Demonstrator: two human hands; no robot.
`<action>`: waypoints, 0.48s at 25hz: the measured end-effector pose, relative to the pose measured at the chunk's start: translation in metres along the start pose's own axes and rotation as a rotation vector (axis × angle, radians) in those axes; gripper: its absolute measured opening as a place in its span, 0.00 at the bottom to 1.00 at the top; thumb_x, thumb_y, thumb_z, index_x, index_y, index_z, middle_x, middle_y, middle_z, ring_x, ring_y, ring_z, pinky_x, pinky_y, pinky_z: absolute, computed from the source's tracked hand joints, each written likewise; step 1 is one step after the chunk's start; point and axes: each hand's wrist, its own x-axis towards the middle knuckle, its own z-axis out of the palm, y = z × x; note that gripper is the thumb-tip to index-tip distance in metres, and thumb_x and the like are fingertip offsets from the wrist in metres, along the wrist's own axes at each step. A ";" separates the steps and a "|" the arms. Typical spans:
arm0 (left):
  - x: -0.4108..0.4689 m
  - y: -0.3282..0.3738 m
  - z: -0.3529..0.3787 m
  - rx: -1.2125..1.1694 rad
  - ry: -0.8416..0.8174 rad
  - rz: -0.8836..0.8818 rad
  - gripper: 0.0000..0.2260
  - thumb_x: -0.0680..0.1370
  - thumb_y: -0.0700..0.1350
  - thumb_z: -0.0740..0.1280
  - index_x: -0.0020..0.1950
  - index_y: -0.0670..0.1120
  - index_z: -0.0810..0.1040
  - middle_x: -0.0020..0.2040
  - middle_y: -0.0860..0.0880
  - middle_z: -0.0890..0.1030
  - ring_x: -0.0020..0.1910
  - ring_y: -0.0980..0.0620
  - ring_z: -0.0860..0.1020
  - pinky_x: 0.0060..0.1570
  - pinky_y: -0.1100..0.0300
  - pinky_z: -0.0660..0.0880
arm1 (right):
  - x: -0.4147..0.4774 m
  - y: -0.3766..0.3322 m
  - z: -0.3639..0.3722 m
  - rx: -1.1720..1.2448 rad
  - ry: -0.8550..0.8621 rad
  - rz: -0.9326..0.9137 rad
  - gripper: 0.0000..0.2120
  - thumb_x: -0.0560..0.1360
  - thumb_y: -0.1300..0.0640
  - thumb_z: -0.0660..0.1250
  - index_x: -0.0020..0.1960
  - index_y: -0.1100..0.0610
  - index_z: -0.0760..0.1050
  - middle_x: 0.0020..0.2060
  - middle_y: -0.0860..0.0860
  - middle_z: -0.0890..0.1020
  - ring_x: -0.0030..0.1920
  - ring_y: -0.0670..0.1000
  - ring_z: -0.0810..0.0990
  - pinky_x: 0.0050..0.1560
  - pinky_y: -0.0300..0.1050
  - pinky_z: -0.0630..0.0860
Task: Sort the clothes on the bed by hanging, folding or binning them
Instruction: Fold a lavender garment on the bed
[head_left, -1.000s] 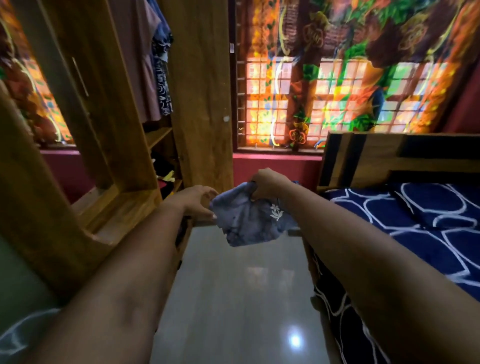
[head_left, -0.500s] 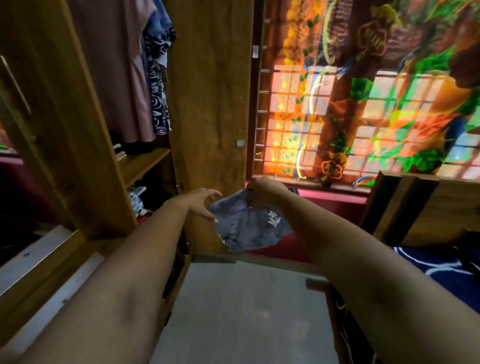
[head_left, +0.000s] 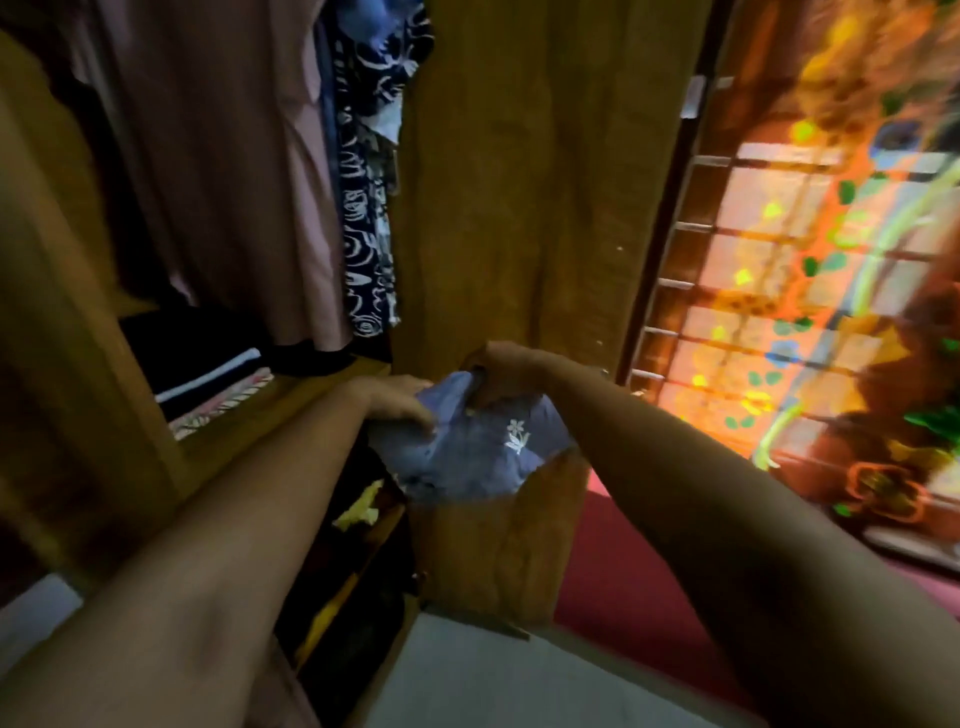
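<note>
Cloth (head_left: 483, 452), blue-grey with a white embroidered flower, is held folded in mid-air before an open wooden wardrobe (head_left: 530, 208). Its top edge is pinched by the curled fingers of the right hand (head_left: 498, 371); its left edge is gripped by the left hand (head_left: 395, 402). A pink garment (head_left: 223, 182) and a navy patterned garment (head_left: 369, 208) are hung at far left, and a floral curtain (head_left: 831, 286) is seen at right.
</note>
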 end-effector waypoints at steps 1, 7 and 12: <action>0.003 -0.006 -0.017 -0.094 0.052 -0.025 0.28 0.66 0.42 0.71 0.65 0.42 0.73 0.58 0.46 0.80 0.58 0.48 0.78 0.53 0.59 0.75 | 0.026 0.005 -0.006 0.070 -0.011 -0.026 0.19 0.68 0.51 0.76 0.56 0.58 0.79 0.50 0.54 0.82 0.48 0.51 0.78 0.48 0.44 0.74; -0.002 -0.055 -0.106 -0.444 0.393 -0.284 0.14 0.53 0.40 0.69 0.37 0.40 0.74 0.30 0.45 0.77 0.34 0.47 0.74 0.33 0.63 0.71 | 0.178 -0.026 -0.033 0.551 -0.279 -0.348 0.07 0.68 0.60 0.77 0.44 0.54 0.81 0.40 0.48 0.84 0.41 0.45 0.81 0.45 0.38 0.78; -0.038 -0.074 -0.168 -0.627 0.534 -0.592 0.23 0.50 0.39 0.66 0.43 0.34 0.76 0.39 0.38 0.79 0.35 0.41 0.78 0.36 0.58 0.76 | 0.260 -0.085 -0.066 0.611 -0.395 -0.627 0.06 0.69 0.62 0.75 0.44 0.57 0.81 0.38 0.48 0.84 0.40 0.46 0.81 0.46 0.40 0.79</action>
